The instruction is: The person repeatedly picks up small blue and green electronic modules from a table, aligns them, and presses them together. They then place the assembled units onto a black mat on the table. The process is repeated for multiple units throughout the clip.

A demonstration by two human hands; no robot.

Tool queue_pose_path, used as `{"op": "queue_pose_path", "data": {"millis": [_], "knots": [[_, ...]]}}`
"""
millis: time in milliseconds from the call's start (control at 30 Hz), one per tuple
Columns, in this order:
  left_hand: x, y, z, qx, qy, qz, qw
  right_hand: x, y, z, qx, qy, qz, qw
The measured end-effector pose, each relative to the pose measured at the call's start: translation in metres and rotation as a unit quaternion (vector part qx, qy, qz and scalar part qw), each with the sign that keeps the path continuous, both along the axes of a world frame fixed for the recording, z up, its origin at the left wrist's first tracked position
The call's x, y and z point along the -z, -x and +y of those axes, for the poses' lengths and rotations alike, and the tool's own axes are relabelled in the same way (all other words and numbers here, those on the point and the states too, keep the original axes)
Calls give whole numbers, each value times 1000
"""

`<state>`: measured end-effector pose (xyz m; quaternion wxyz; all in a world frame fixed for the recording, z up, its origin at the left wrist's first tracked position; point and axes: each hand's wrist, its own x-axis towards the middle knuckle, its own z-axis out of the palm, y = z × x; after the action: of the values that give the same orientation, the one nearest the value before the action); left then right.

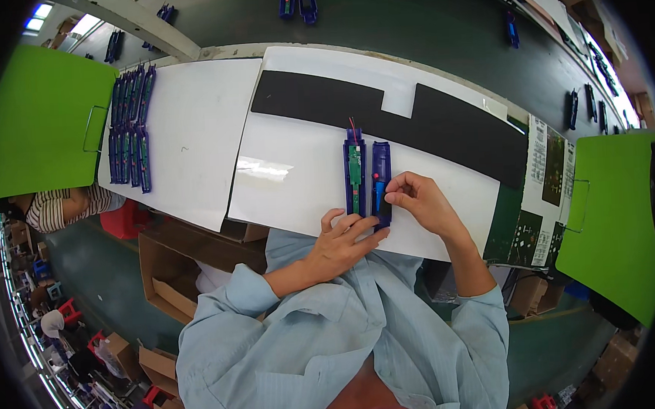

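Note:
Two long dark-blue plastic casing halves lie side by side before me on the white work surface. The left casing half [353, 166] carries a green circuit board [355, 164], with thin red wires at its far end. Inside the right casing half [381, 156] sits a bright blue part [379, 193], with a small red spot above it. My left hand [337, 247] curls over the near ends of the casing halves, its fingertips on them. At the right half's outer edge, my right hand [425, 203] pinches thumb and forefinger together; whatever is between them is hidden.
A black mat [318, 90] with a notch lies beyond the casings. Several casings with boards [132, 126] stand in rows at left. Green panels [41, 119] flank the table. Across the far side runs a dark conveyor belt [407, 19] carrying more casings. Another person's striped sleeve [65, 207] shows at left.

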<state>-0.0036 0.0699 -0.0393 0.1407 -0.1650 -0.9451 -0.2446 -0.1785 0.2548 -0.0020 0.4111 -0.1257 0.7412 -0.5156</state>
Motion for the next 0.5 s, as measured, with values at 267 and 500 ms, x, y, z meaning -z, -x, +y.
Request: {"op": "queue_pose_path", "data": {"millis": [267,500], "knots": [[2,1,0,3,-14,-13,1000,5,2,-3,1,-12,29,999],[4,1,0,-2,-18,-9,1000,-8,-7,-18,36,-35,244,968]]}}
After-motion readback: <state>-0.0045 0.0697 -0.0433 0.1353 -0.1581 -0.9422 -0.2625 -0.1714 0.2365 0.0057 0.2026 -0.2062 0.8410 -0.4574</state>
